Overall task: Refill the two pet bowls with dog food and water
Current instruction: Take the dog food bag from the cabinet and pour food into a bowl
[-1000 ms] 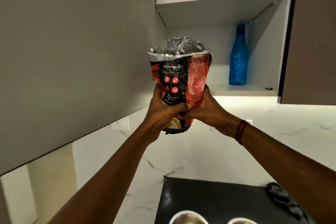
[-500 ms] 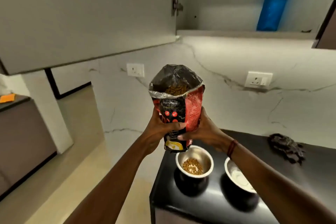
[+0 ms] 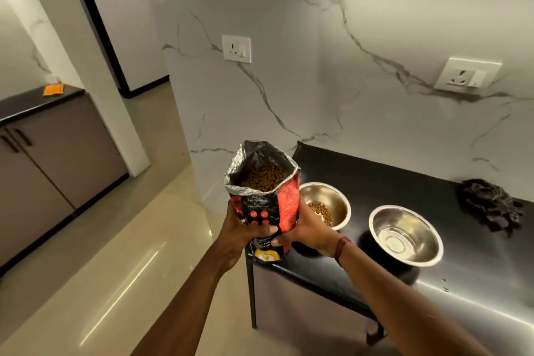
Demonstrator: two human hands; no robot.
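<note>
Dog food bag (image 3: 264, 211) is held upright in the head view, just left of the food bowl (image 3: 336, 196) and raised above its rim level. The bag's foil mouth is spread wide and faces up, with kibble (image 3: 264, 178) visible inside. Upright carriage keeps the contents from spilling before the pour.

The left hand (image 3: 241, 230) wraps the bag's lower left side with its fingers curled round it. The right hand (image 3: 306, 230) clasps the lower right side, thumb laid across the front panel. Both hands grip low. This probably supports the weight from beneath and leaves the mouth free to tip toward the food bowl.

The food bowl, of steel, stands on the black counter (image 3: 375, 179) and holds a small heap of kibble on its floor; it is judged not yet full. The right hand hides part of its near rim.

The water bowl (image 3: 420, 218) stands just right of the food bowl, apart from it. Whether it contains water cannot be determined. A dark cloth (image 3: 491, 205) lies well to the right of the food bowl.

Probable next step: tilt the bag mouth rightward over the food bowl. The mouth is wide and crumpled, so kibble may release unevenly; a slow tilt is advisable.
</note>
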